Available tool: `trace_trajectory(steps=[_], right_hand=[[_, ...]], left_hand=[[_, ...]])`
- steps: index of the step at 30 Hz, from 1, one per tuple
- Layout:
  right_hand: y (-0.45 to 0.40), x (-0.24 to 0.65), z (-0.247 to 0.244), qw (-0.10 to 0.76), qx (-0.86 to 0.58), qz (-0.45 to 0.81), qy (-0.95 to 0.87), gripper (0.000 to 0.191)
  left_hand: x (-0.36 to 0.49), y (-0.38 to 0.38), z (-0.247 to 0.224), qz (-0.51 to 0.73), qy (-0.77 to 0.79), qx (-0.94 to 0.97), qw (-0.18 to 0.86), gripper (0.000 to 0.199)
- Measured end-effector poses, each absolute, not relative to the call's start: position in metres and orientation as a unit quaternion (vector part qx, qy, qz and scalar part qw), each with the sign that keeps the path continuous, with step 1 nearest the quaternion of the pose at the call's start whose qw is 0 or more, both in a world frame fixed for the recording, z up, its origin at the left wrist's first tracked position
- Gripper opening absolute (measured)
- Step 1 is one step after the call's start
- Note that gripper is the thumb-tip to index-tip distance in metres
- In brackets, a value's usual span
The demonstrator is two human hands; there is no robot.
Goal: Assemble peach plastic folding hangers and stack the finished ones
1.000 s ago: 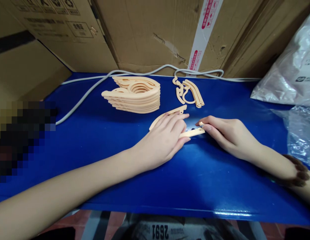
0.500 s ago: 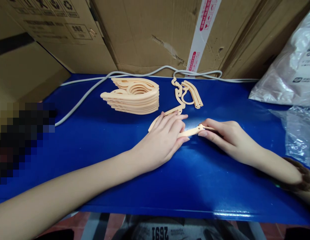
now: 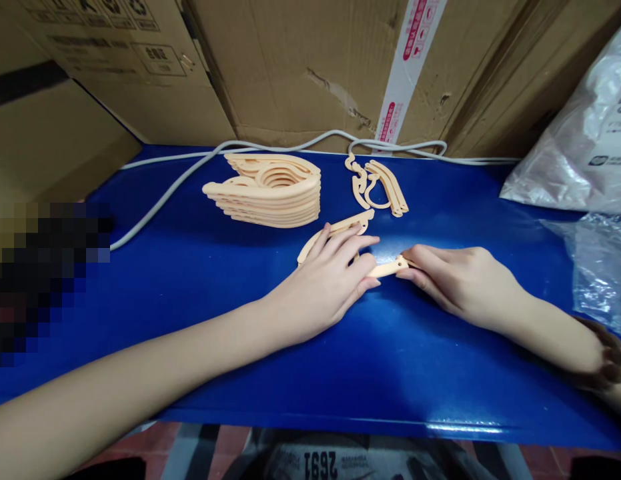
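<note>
My left hand lies over a beige plastic folding hanger on the blue table and hides most of it. Its thumb and index finger pinch one arm of the hanger, while the other fingers spread over the part behind. At the holed end of that arm, my right hand has thumb and fingers closed on a thin beige piece. How the pieces fit together there is hidden by the fingertips. A neat stack of folded hangers stands behind my left hand.
Loose hanger arms and hook parts lie at the back. A grey-white cable runs along cardboard boxes. A plastic bag sits at the right, and a blurred-out area covers the left edge.
My right hand has turned slightly and moved a little lower, its fingers closer round the joint. The hanger arm between the hands shows less of its length and has tilted slightly.
</note>
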State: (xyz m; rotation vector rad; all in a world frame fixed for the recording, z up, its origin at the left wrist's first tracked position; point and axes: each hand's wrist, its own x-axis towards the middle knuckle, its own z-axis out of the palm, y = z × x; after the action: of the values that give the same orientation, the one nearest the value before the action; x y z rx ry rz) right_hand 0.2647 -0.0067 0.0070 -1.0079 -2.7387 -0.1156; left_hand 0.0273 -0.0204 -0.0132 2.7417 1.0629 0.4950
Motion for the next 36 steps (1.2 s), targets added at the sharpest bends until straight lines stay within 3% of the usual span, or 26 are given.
trace_trajectory(steps=[9, 23, 29, 36], right_hand=[[-0.0086, 0.2631, 0.0090, 0.094, -0.271, -0.240, -0.927, 0.032], [-0.0114, 0.2626, 0.0144, 0.105, -0.242, -0.316, -0.911, 0.025], [-0.0106, 0.2647, 0.0113, 0.118, -0.254, -0.258, -0.925, 0.025], [-0.0111, 0.2643, 0.0127, 0.138, -0.230, -0.065, -0.961, 0.033]], left_hand=[[0.0275, -0.0206, -0.0111, 0.156, 0.354, 0.918, 0.086, 0.031], [0.0266, -0.0188, -0.0145, 0.159, 0.336, 0.926, 0.066, 0.030], [0.0262, -0.0176, -0.0158, 0.154, 0.326, 0.930, 0.066, 0.029], [0.0233, -0.0159, -0.0112, 0.169, 0.315, 0.921, 0.155, 0.027]])
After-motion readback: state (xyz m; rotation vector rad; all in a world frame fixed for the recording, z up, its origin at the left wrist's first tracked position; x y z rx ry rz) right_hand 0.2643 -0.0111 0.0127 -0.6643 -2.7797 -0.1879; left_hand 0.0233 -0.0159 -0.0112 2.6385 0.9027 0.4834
